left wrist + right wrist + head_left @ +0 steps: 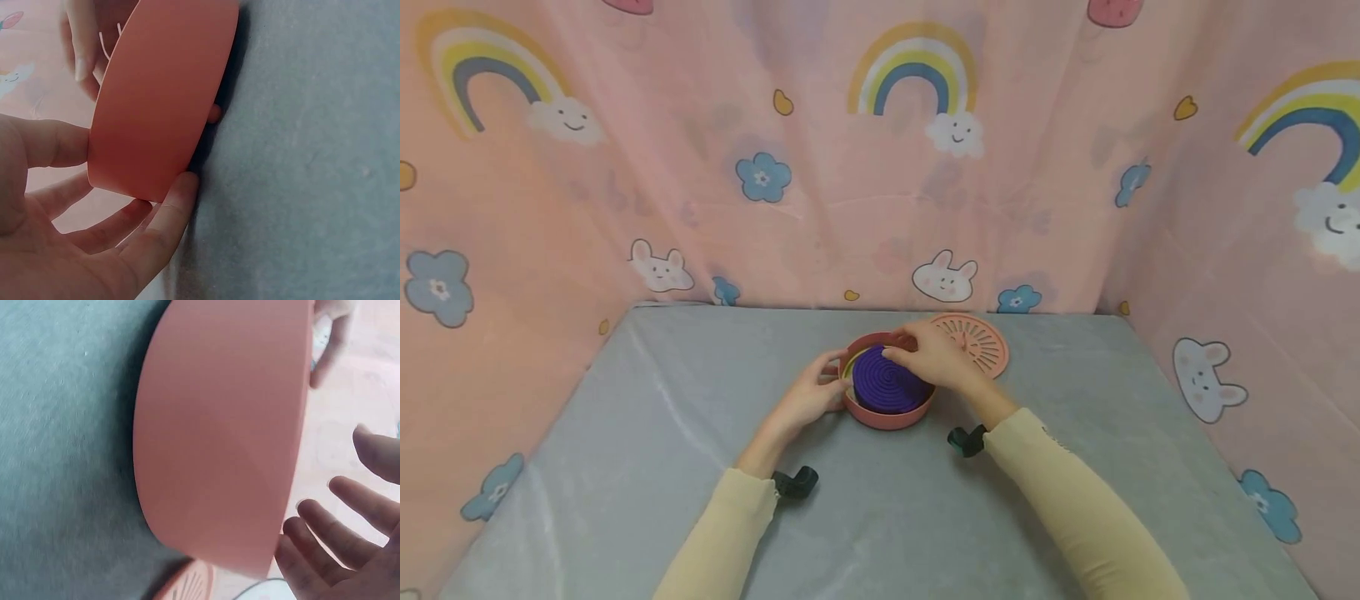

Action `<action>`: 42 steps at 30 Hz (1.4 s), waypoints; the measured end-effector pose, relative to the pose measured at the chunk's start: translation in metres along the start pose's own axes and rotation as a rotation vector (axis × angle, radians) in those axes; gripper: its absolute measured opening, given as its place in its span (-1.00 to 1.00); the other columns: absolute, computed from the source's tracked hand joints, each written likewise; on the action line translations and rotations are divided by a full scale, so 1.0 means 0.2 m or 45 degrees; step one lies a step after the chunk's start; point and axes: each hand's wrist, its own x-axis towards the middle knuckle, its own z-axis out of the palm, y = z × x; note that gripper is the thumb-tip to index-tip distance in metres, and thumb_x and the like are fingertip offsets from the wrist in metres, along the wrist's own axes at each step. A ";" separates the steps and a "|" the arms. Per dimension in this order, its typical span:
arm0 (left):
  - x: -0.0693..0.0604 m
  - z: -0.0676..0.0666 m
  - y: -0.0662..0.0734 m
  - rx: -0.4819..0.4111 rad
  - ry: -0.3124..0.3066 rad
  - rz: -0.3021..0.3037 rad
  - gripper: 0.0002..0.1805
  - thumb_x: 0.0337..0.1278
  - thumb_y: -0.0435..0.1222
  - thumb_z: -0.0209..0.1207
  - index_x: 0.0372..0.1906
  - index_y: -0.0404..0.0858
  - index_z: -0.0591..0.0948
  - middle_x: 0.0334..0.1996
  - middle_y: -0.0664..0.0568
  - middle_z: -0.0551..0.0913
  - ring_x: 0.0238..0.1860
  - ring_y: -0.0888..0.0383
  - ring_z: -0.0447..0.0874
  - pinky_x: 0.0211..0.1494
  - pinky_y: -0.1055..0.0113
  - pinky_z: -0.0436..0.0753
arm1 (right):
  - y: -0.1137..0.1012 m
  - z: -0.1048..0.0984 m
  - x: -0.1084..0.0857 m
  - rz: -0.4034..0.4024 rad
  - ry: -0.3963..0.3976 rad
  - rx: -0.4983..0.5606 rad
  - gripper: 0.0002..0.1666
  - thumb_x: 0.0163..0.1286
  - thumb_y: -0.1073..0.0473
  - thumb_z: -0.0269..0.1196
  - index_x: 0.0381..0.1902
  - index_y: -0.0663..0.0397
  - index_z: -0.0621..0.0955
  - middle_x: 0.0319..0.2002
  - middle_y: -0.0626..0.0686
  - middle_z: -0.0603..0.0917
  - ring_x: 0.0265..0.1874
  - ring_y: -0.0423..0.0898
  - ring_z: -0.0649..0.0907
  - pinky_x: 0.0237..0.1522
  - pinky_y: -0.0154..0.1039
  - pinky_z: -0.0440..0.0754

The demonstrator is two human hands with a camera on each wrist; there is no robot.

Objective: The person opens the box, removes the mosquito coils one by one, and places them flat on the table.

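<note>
A round pink mosquito coil box (887, 421) stands on the table, with a purple mosquito coil (891, 385) lying in its opening. A sliver of something yellow shows at the coil's left edge. My left hand (807, 395) grips the box's left side, thumb at the rim and fingers lower on the wall (156, 100). Over the far right of the coil is my right hand (934, 354). Its fingers look spread and relaxed beside the rim in the right wrist view, the thumb apart from them. Whether the right thumb touches the coil, I cannot tell.
A pink slotted round lid (988, 346) lies behind the box on the right. The grey-covered table (700, 417) meets a pink patterned curtain (835, 233) at the back and sides. Each wrist carries a small black camera (796, 483).
</note>
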 end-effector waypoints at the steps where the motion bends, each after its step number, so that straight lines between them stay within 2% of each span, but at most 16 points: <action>1: 0.00 0.00 0.00 0.004 0.002 0.001 -0.39 0.44 -0.32 0.15 0.51 -0.16 0.32 0.33 -0.31 0.37 0.33 -0.23 0.47 0.06 0.10 0.73 | 0.00 0.01 0.00 -0.006 -0.015 0.003 -0.48 0.46 -0.03 0.31 0.21 0.20 0.61 0.10 0.18 0.66 0.14 0.11 0.61 0.21 0.10 0.58; 6: 0.01 0.00 0.00 -0.008 0.004 0.006 -0.40 0.44 -0.32 0.15 0.51 -0.17 0.33 0.32 -0.32 0.38 0.31 -0.22 0.48 0.05 0.10 0.73 | -0.01 0.06 0.03 0.009 -0.066 -0.051 -0.38 0.43 -0.08 0.34 0.28 0.18 0.57 0.19 0.18 0.61 0.22 0.11 0.55 0.27 0.12 0.53; 15: 0.01 0.02 0.00 -0.014 -0.012 0.009 -0.41 0.44 -0.33 0.16 0.50 -0.16 0.34 0.30 -0.31 0.40 0.30 -0.21 0.49 0.04 0.10 0.74 | 0.00 0.13 0.05 0.061 -0.086 -0.269 -0.27 0.38 -0.15 0.37 0.32 0.20 0.54 0.26 0.22 0.57 0.29 0.15 0.51 0.31 0.15 0.49; 20: 0.01 0.02 0.00 -0.005 -0.017 0.014 -0.42 0.44 -0.32 0.15 0.49 -0.15 0.35 0.31 -0.29 0.38 0.32 -0.21 0.47 0.03 0.11 0.75 | -0.02 0.15 0.05 0.083 -0.080 -0.362 -0.23 0.35 -0.19 0.39 0.32 0.19 0.54 0.27 0.22 0.55 0.30 0.16 0.49 0.34 0.13 0.46; 27: 0.02 0.01 -0.01 -0.013 -0.013 0.021 -0.42 0.45 -0.33 0.13 0.50 -0.16 0.34 0.30 -0.31 0.39 0.30 -0.22 0.49 0.04 0.10 0.74 | -0.02 0.17 0.04 0.041 -0.045 -0.455 -0.22 0.32 -0.24 0.39 0.30 0.15 0.56 0.25 0.20 0.57 0.25 0.14 0.52 0.29 0.10 0.51; 32: 0.01 0.00 -0.01 -0.025 -0.013 0.025 -0.42 0.45 -0.34 0.14 0.50 -0.18 0.34 0.30 -0.32 0.39 0.28 -0.22 0.50 0.04 0.08 0.74 | -0.01 0.16 0.04 0.033 -0.012 -0.341 -0.26 0.28 -0.17 0.45 0.28 0.11 0.58 0.19 0.18 0.56 0.16 0.11 0.55 0.19 0.07 0.60; 37: 0.00 0.00 -0.01 -0.011 -0.004 0.007 -0.41 0.44 -0.33 0.14 0.50 -0.15 0.34 0.31 -0.30 0.39 0.30 -0.21 0.49 0.04 0.10 0.74 | 0.00 0.12 0.05 0.032 -0.001 -0.163 -0.38 0.32 -0.02 0.46 0.25 0.10 0.60 0.17 0.20 0.53 0.14 0.13 0.56 0.19 0.11 0.59; 42: 0.01 0.00 -0.01 -0.010 0.005 -0.004 -0.41 0.44 -0.33 0.14 0.50 -0.13 0.35 0.30 -0.29 0.40 0.29 -0.20 0.50 0.02 0.12 0.75 | 0.03 0.05 0.06 0.043 -0.015 -0.025 -0.46 0.34 0.12 0.43 0.23 0.13 0.60 0.09 0.18 0.61 0.08 0.13 0.60 0.17 0.10 0.60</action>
